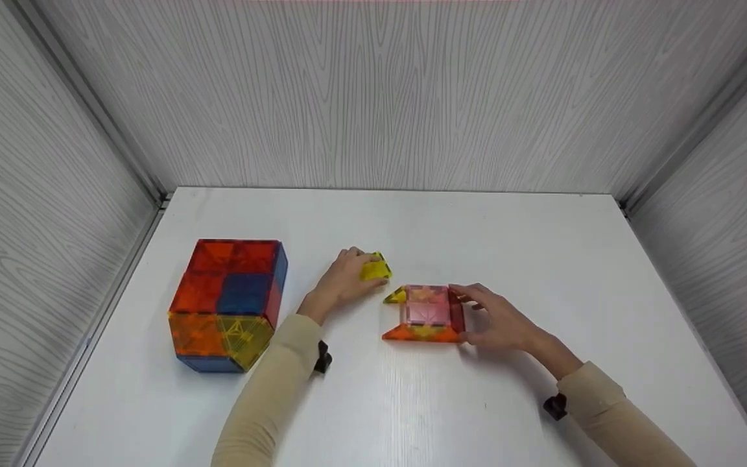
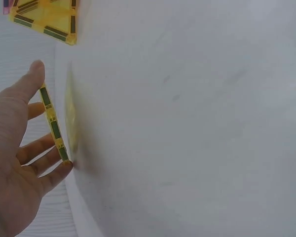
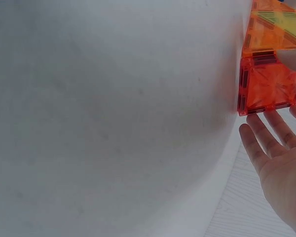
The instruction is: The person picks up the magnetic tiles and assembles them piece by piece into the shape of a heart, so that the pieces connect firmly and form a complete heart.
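Note:
My left hand point(image 1: 345, 275) pinches a see-through yellow magnetic tile point(image 1: 377, 267) between thumb and fingers, just left of a small magnetic tile structure point(image 1: 428, 313). Seen edge-on in the left wrist view, that yellow tile point(image 2: 55, 123) stands nearly upright. Pink squares top the structure, with a red side at the right, an orange and yellow front, and a yellow triangle point(image 2: 52, 19) at its far left. My right hand point(image 1: 500, 321) spans the structure's right end, thumb at the near corner and fingers at the far one, around the red tile point(image 3: 271, 84).
A larger block of magnetic tiles point(image 1: 231, 285), in red, orange, blue and yellow, stands at the left of the white table point(image 1: 477, 415). Grey wood-grain panels point(image 1: 373, 97) wall the table at the back and both sides.

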`<state>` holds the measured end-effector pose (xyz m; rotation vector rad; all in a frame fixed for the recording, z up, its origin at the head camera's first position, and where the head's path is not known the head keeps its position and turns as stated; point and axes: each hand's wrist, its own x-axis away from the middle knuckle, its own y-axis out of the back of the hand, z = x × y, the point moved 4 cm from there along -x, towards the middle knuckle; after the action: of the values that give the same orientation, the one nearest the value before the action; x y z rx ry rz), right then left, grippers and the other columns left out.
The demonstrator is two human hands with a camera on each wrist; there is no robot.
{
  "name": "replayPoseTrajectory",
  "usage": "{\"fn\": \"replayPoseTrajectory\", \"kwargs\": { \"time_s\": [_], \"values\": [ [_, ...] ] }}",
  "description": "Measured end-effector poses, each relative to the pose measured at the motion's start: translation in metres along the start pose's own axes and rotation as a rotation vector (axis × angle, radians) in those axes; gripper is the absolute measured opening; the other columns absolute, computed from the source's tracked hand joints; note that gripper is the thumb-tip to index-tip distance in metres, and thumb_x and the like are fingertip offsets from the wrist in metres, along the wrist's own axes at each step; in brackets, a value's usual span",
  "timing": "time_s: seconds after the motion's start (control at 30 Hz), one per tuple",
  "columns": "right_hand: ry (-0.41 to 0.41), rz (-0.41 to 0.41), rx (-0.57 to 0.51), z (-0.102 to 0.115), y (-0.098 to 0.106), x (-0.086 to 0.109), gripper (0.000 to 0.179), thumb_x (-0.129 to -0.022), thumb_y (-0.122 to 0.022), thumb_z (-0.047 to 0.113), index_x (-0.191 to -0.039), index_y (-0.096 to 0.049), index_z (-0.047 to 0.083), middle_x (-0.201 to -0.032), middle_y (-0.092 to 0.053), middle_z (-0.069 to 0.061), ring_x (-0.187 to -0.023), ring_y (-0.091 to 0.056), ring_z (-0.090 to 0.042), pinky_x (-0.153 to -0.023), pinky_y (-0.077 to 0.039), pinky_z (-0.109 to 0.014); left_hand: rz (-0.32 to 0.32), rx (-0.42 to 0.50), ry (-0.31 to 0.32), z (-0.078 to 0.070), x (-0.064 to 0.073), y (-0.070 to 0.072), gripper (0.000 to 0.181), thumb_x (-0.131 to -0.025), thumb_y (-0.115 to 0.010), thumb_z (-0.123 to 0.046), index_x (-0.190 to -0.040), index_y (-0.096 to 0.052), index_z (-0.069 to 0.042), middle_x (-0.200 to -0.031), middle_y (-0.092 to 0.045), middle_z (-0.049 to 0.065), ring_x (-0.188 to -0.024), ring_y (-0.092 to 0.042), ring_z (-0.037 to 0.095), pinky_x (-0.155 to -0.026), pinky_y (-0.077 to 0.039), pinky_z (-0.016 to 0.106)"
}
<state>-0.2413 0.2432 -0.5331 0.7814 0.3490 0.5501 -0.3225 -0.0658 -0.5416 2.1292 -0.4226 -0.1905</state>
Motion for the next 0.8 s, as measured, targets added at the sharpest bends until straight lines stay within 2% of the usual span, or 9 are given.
{"fn": "replayPoseTrajectory", "kwargs": {
  "time_s": [0.13,0.3,0.47,0.63,0.8],
  "values": [
    [-0.004,0.005,0.003,0.0,-0.001,0.001,0.089,-0.084,-0.088,0.024,-0.16,-0.044,0.014,-0.146,-0.06,-0.01,-0.133,-0.062,-0.034,-0.107,-0.056,-0.055,0.0,0.041,-0.027,-0.004,0.018,0.001,0.059,-0.095,-0.077,-0.047,-0.143,-0.065,-0.014,-0.139,-0.062,0.013,-0.125,-0.056,0.03,-0.115,-0.048,0.045],
    [-0.007,0.009,0.0,0.001,-0.001,0.002,0.088,-0.085,-0.087,0.025,-0.16,-0.044,0.015,-0.145,-0.06,-0.01,-0.132,-0.062,-0.034,-0.107,-0.056,-0.056,-0.005,0.104,-0.104,-0.013,0.04,0.005,0.058,-0.092,-0.082,-0.043,-0.14,-0.067,-0.015,-0.136,-0.063,0.011,-0.127,-0.058,0.03,-0.116,-0.049,0.047],
    [-0.017,0.01,-0.015,0.001,0.0,0.002,0.089,-0.084,-0.088,0.024,-0.16,-0.044,0.017,-0.146,-0.06,-0.009,-0.133,-0.061,-0.034,-0.108,-0.055,-0.055,0.006,0.189,-0.188,-0.024,0.058,0.003,0.058,-0.089,-0.085,-0.042,-0.137,-0.068,-0.016,-0.133,-0.065,0.008,-0.124,-0.062,0.027,-0.113,-0.053,0.046],
    [-0.021,0.001,-0.005,0.002,0.001,0.001,0.089,-0.083,-0.088,0.022,-0.16,-0.044,0.015,-0.144,-0.061,-0.009,-0.133,-0.062,-0.034,-0.108,-0.055,-0.056,0.014,0.255,-0.256,-0.03,0.064,-0.004,0.059,-0.09,-0.083,-0.045,-0.138,-0.067,-0.016,-0.135,-0.066,0.007,-0.123,-0.064,0.025,-0.112,-0.054,0.046],
    [-0.029,0.007,0.008,0.001,0.001,0.0,0.088,-0.084,-0.087,0.024,-0.16,-0.044,0.015,-0.142,-0.061,-0.009,-0.133,-0.062,-0.034,-0.108,-0.055,-0.055,0.026,0.262,-0.291,-0.032,0.063,-0.011,0.058,-0.09,-0.083,-0.043,-0.139,-0.066,-0.015,-0.136,-0.066,0.008,-0.125,-0.064,0.026,-0.113,-0.054,0.047]
  ]
}}
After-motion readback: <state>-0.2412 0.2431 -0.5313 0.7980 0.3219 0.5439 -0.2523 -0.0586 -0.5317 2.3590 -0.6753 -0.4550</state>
